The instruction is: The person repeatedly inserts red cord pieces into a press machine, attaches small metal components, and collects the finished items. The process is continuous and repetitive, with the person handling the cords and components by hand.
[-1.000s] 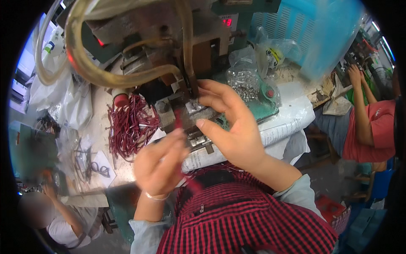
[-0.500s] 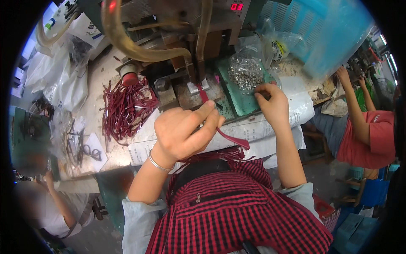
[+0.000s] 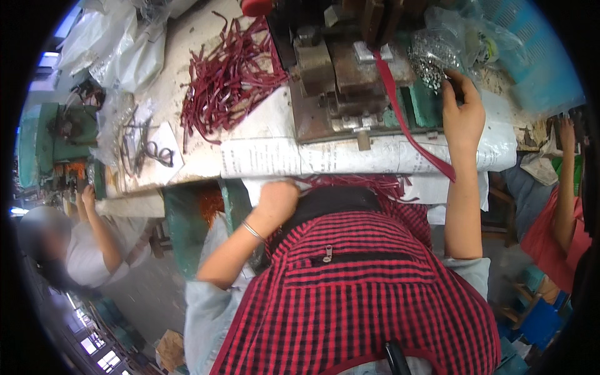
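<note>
My right hand [image 3: 464,112] reaches to a clear bag of small silvery metal pieces [image 3: 431,65], thumb and forefinger curled together at its edge. Whatever is in that pinch is too small to make out. My left hand [image 3: 279,201] is down at my lap, curled and slightly blurred, its fingertips hidden. Beside it, dark red straps [image 3: 356,182] lie across my lap. One dark red strap [image 3: 400,112] runs from the metal block [image 3: 373,53] of a bench press toward me, its loose end near my right wrist.
A heap of dark red straps [image 3: 228,78] lies left of the press. Scissors [image 3: 159,153] and plastic bags [image 3: 128,53] are farther left. White printed paper [image 3: 262,156] covers the bench edge. A blue basket [image 3: 525,56] stands at the far right. People sit at both sides.
My left hand has let go of the strap at the press and moved down to my lap. My right hand stays by the metal pieces. The view has shifted downward and left.
</note>
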Demonstrator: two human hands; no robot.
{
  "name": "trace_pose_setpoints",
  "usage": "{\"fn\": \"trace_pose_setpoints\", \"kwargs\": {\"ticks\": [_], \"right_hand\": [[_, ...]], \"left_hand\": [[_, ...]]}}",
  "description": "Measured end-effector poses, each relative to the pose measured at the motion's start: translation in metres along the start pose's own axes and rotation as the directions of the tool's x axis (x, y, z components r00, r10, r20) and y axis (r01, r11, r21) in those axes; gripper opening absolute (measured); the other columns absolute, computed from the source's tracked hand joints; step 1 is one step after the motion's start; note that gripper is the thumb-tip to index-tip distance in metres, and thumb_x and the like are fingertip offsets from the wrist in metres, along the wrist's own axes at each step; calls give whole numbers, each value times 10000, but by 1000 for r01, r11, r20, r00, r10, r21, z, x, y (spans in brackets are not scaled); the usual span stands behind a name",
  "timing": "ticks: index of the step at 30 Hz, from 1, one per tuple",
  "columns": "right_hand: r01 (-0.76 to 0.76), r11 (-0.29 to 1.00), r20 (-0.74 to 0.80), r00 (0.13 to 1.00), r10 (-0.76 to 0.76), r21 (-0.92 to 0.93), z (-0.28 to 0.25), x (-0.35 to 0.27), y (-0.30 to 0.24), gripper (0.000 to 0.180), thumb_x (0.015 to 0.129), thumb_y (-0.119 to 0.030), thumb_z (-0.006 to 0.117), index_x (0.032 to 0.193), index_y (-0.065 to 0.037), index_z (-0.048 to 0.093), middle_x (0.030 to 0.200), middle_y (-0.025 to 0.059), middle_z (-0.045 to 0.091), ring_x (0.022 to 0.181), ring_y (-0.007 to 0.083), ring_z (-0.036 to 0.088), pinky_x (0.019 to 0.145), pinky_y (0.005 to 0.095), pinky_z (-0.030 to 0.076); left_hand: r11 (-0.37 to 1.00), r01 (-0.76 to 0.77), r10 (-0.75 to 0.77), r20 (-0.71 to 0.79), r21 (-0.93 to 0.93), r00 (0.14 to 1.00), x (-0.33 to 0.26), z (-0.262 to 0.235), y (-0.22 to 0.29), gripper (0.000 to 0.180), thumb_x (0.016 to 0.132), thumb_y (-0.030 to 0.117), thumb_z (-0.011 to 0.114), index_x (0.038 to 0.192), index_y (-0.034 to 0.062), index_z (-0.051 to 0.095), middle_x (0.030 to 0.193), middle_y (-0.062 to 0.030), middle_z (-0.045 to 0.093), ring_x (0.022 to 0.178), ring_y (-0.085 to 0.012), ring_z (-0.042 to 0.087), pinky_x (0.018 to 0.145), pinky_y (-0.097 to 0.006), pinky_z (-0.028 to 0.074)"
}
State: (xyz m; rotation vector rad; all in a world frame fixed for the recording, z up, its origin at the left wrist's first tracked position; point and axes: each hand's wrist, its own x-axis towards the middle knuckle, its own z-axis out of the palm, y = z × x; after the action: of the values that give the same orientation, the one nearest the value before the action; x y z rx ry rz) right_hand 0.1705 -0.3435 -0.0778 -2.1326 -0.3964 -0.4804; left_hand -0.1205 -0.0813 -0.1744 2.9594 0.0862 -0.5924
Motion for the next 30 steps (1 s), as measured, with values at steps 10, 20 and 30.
{"fn": "trace_pose_setpoints", "kwargs": {"ticks": [10,20,30], "right_hand": [[139,980,49,990,-134,-142,-4,7,-3,187,966,-47,637,1109,-20,755,1026,137,744,999,265,700,919,334,514],[-96,995,-109,990,94,-16,-64,-44,2,126,887,-28,724,1008,-8,754,990,130,748,925,281,708,858,371,540],[14,791,40,998,-49,611,22,17,-120,246,837,-8,749,1078,-22,705,1002,89,740,924,198,700,848,327,523]], "left_hand": [[933,-188,46,-415,-308,909,12,-233,3,337,790,135,766,1122,73,752,976,-151,707,856,-335,696,783,-436,556],[991,-135,56,-830,-24,554,106,-143,-93,231,805,54,715,1035,57,732,979,-104,655,898,-326,654,764,-432,530],[723,-432,-425,-840,-540,338,93,-158,-68,105,1021,44,597,1060,-13,677,1018,-90,704,861,-188,691,714,-320,557]]}}
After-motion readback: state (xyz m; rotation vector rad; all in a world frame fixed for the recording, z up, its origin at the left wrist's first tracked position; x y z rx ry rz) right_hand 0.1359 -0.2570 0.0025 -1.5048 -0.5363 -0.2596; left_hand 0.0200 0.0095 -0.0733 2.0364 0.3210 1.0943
